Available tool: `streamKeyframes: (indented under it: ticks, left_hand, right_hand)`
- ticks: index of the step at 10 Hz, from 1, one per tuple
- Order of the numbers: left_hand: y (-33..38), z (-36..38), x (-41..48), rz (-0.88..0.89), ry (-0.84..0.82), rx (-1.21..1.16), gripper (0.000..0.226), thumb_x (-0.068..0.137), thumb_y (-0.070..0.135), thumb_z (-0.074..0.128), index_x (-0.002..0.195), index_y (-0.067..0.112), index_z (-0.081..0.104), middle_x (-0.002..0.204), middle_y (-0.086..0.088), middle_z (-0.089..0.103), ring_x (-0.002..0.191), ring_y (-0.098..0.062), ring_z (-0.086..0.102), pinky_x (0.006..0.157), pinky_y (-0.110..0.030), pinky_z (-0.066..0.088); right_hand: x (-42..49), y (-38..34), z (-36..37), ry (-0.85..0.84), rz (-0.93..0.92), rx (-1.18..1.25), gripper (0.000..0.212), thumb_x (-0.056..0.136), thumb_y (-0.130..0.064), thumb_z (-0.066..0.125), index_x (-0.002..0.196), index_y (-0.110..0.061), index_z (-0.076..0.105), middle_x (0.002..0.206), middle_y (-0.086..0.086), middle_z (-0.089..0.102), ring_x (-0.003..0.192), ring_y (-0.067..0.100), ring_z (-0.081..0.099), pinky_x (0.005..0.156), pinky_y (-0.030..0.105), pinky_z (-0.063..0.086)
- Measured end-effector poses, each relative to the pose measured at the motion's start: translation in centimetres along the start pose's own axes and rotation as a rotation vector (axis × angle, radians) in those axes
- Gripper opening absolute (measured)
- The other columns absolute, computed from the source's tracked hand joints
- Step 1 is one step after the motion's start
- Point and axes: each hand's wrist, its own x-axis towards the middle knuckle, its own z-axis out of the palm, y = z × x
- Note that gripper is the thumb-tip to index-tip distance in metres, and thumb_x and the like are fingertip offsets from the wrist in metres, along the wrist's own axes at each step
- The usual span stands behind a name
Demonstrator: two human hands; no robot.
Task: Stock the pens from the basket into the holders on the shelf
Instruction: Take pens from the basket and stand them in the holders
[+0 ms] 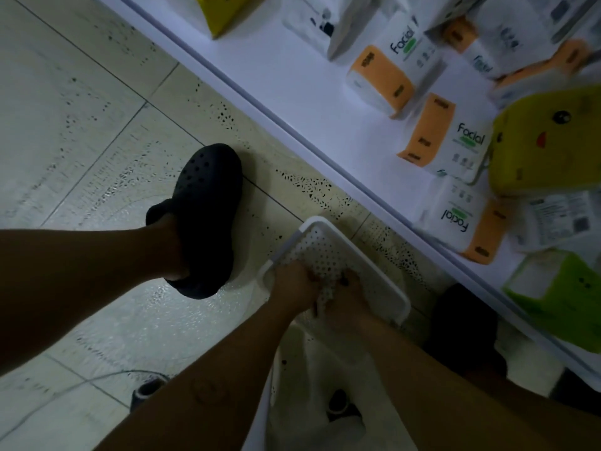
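Underfoot, pale speckled floor tiles (97,125) are spreading out to the left of the hands, and a white shelf (292,76) is running diagonally beyond them and to their right, carrying soft white-and-orange tissue packs (452,138) printed "Facial". The white basket (320,247), its plastic walls punched with round holes, is sitting directly under the hands. A black perforated clog (208,190) is standing just to their left. Left hand (292,284) and right hand (349,296) are reaching into the basket side by side. It is too dim and blurred to tell whether either is gripping anything.

left grip (294,286) stretched down | right grip (349,296) just beside it, stretched down | hold unclear
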Motion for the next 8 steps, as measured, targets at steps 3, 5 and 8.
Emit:
streamKeyframes:
  ticks: [3,5,8]
  left_hand:
    - [0.6,-1.8,-1.6,0.131,-0.043,-0.222,0.09,0.075,0.012,0.078,0.148,0.021,0.027,0.134,-0.011,0.049,0.116,-0.033,0.055,0.089,-0.047,0.053]
    - [3.3,-4.0,-3.9,0.17,-0.053,-0.175,0.056,0.082,0.009,0.068,0.125,0.035,0.042,0.108,-0.011,0.061,0.088,-0.031,0.065,0.06,-0.045,0.06]
    - [12.3,-7.9,-12.9,0.588,0.051,-0.152,0.05,0.094,0.018,0.059,0.139,0.033,0.043,0.081,-0.019,0.068,0.065,-0.033,0.065,0.064,-0.045,0.057]
  right_hand:
    - [-3.3,0.4,-1.6,0.281,-0.21,-0.202,0.008,0.093,-0.013,0.054,0.095,-0.018,0.06,0.093,-0.001,0.055,0.095,0.022,0.054,0.079,0.027,0.039]
    - [-8.4,-1.5,-6.0,0.374,-0.184,0.267,0.039,0.09,-0.01,0.06,0.116,-0.036,0.049,0.097,-0.012,0.062,0.083,-0.002,0.059,0.061,0.015,0.049]
    - [-20.9,-2.2,-13.5,0.688,-0.419,0.492,0.034,0.088,-0.005,0.067,0.111,-0.027,0.055,0.08,0.014,0.059,0.071,0.028,0.06,0.057,0.031,0.046]
